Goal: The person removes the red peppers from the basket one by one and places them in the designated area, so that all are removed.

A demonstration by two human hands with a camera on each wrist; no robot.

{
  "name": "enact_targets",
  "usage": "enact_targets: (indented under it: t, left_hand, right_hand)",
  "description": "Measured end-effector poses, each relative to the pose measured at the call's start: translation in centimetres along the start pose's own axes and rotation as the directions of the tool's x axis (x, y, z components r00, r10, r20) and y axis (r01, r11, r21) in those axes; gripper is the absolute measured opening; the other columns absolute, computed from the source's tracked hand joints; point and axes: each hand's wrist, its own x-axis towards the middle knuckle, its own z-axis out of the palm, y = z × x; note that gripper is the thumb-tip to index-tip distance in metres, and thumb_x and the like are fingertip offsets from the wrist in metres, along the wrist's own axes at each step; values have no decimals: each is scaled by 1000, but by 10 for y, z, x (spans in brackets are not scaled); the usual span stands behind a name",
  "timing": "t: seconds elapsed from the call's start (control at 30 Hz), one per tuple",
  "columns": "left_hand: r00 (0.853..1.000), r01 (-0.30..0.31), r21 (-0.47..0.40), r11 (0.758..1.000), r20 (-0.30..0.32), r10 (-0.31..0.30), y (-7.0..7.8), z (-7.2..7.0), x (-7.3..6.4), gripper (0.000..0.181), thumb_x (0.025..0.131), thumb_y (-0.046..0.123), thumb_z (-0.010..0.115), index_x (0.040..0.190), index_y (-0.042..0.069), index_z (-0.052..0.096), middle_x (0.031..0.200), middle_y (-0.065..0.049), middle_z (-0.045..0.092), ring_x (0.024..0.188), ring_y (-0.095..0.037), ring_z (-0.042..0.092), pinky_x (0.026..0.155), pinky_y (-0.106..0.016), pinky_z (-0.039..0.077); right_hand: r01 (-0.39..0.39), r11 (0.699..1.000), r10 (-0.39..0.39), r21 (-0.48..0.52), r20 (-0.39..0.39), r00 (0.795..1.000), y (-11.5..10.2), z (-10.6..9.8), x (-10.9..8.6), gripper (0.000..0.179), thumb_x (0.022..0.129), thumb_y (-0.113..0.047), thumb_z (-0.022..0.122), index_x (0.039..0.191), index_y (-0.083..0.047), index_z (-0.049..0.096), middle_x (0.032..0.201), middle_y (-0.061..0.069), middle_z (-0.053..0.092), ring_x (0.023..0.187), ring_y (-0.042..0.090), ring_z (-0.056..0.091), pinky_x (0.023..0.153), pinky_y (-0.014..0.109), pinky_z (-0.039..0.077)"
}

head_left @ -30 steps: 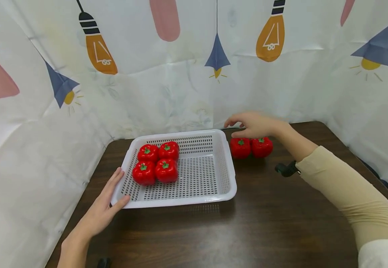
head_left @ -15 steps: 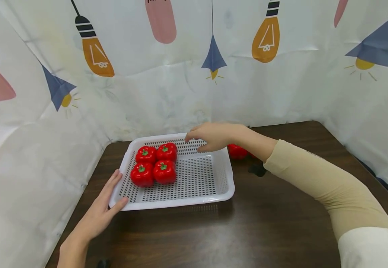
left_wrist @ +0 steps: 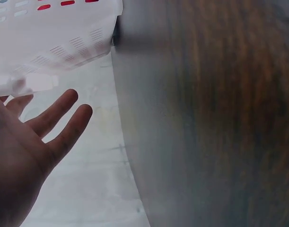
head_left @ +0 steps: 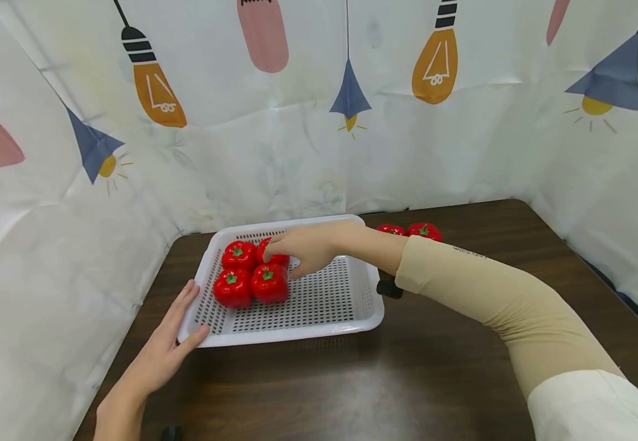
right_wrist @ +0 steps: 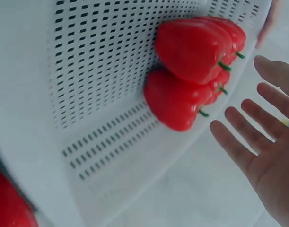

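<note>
Several red bell peppers (head_left: 270, 283) with green stems stand close together in the left half of a white perforated plastic basket (head_left: 319, 334). My right hand (head_left: 316, 245) hovers over the basket and overlaps the back right pepper in the head view. In the right wrist view its fingers (right_wrist: 239, 142) are spread apart from the peppers (right_wrist: 194, 49), with nothing in the palm. At the basket's front left corner, my left hand (head_left: 159, 349) rests with straight fingers along the left rim and the thumb by the front rim. The left wrist view shows its spread fingers (left_wrist: 71, 125) beside the basket wall.
Two more red bell peppers (head_left: 424, 231) sit on the dark wooden table (head_left: 435, 367) to the right of the basket, partly hidden by the right forearm. A white curtain (head_left: 275, 165) with printed lamps hangs close behind the table.
My right hand has moved left, from above the two peppers outside to above those in the basket, carrying nothing. The left hand stays at the basket's corner. The head view has shifted slightly.
</note>
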Motion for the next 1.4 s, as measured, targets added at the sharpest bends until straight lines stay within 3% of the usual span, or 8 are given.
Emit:
enact_targets:
  t: [0.13,0.37,0.43,0.53,0.7,0.9,1.13,1.4]
  left_hand:
    - [1000,7,-3,1000,5,-7,0,-1,0,81,97,22,68,165,22,24,171,-6,13,148,-45,24,103,-9,18]
    - [999,30,-12,999,19,-29,0,-1,1,79,99,25,66,165,23,23,171,-5,11,150,-41,21,117,-39,23]
    - [999,28,-11,1000,16,-28,-1,0,0,79,99,24,66,165,23,23,171,-5,11,151,-38,20,114,-26,19]
    - [1000,25,-12,1000,14,-25,-1,1,1,79,99,23,66,165,23,23,171,-4,11,152,-35,19,115,-23,19]
    - [1000,16,-31,999,13,-16,0,1,2,79,98,22,67,165,22,24,171,-4,12,151,-40,20,119,-39,21]
    - [1000,-12,-21,1000,3,12,-2,3,1,80,97,17,68,164,18,25,171,-8,13,152,-34,20,106,-8,14]
    - [999,-30,-40,999,-11,30,-4,5,0,81,96,14,69,164,18,25,171,-3,12,152,-9,16,104,-5,15]
    - [999,-31,-38,999,-20,30,-3,6,-1,80,96,14,69,164,19,26,171,-6,14,150,-6,18,103,-5,17]
  right_hand:
    - [14,999,-14,35,10,1000,-4,3,14,60,93,-19,76,147,-11,52,149,5,50,136,21,44,102,28,45]
    - [-28,999,26,42,35,999,-4,13,35,64,90,-20,80,147,-16,54,149,3,50,139,18,39,99,30,48]
    - [-45,998,42,43,48,998,-4,15,38,65,90,-21,79,149,-18,52,151,3,47,140,18,38,99,31,49]
    - [-57,997,55,45,56,997,-3,17,42,66,91,-21,78,150,-20,50,152,2,44,139,18,37,99,31,49]
    - [-83,996,81,33,64,995,-3,19,43,70,88,-21,80,150,-23,49,154,3,41,140,20,35,97,32,51]
    - [-93,996,93,-10,76,993,-3,24,46,68,90,-24,79,151,-27,49,156,2,39,142,21,32,99,35,50]
    - [-94,995,91,27,104,990,-3,31,46,71,88,-21,82,151,-27,49,154,2,43,141,21,34,94,32,52]
    - [-66,997,63,39,81,995,-5,32,47,62,85,-19,85,140,-25,57,138,1,51,127,16,44,86,26,53]
